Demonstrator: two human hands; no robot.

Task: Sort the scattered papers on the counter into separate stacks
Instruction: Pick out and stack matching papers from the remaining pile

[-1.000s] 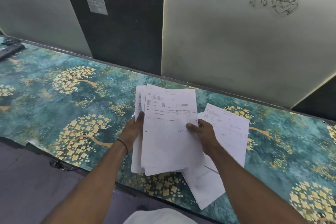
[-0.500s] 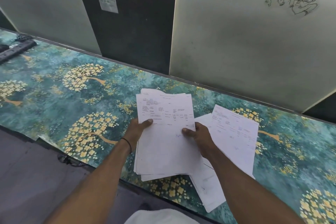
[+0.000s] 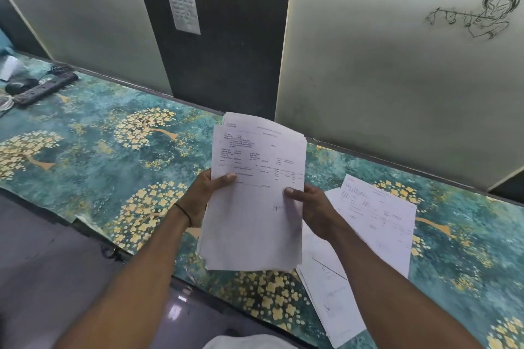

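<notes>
The fingers of the left hand (image 3: pixel 204 193) curl behind the left edge of a thick stack of white printed paper sheets (image 3: pixel 255 224), and its thumb lies flat across the front of the top sheet. The right hand (image 3: pixel 316 211) grips the stack's right edge the same way, thumb on the front, fingers hidden behind the paper. Between the two hands the stack is held up off the teal counter patterned with golden trees (image 3: pixel 113 156), its top edge reaching up in front of the wall. Its sheets are roughly lined up, with the lower edges slightly uneven.

To the right, more paper lies flat on the counter. A white printed form (image 3: pixel 380 215) overlaps a few plain white sheets (image 3: pixel 330 297), which run under the right forearm to the counter's near edge.

A thin black band (image 3: pixel 184 214) circles the left wrist. A black power strip (image 3: pixel 45 89) lies at the counter's far left end. On the wall, a small silver plate (image 3: pixel 184 10) is fixed to a dark panel, and a black line drawing (image 3: pixel 476 17) marks the pale panel to the right.
</notes>
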